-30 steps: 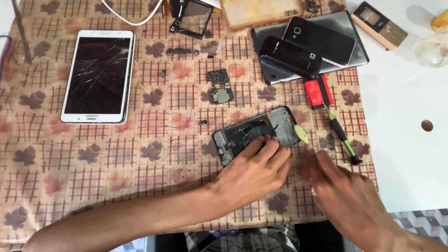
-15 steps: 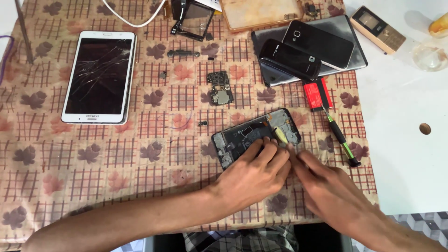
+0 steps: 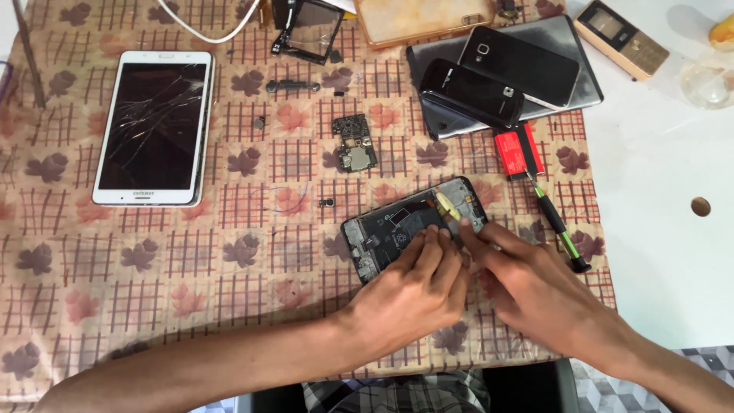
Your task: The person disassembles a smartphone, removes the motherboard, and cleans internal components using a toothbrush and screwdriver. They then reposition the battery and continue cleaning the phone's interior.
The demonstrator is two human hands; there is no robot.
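A black opened phone [image 3: 390, 228] with its back off lies tilted on the patterned cloth, its inner parts showing. My left hand [image 3: 413, 294] rests on its near edge, fingers pressing down on the body. My right hand [image 3: 535, 287] comes in from the right, with the fingertips pinched at the phone's right end. A small yellow tool tip [image 3: 446, 205] sticks out from those fingertips over the phone's upper right part. The two hands touch each other above the phone.
A white tablet with a cracked screen [image 3: 153, 126] lies left. A small circuit board [image 3: 354, 143] sits above the phone. A green and black screwdriver [image 3: 558, 229] and a red part [image 3: 518, 151] are on the right. Two black phones [image 3: 497, 76] lie on a grey tablet.
My right hand has moved left from the cloth's edge onto the phone, carrying the yellow tip with it. My left hand stays pressed on the phone.
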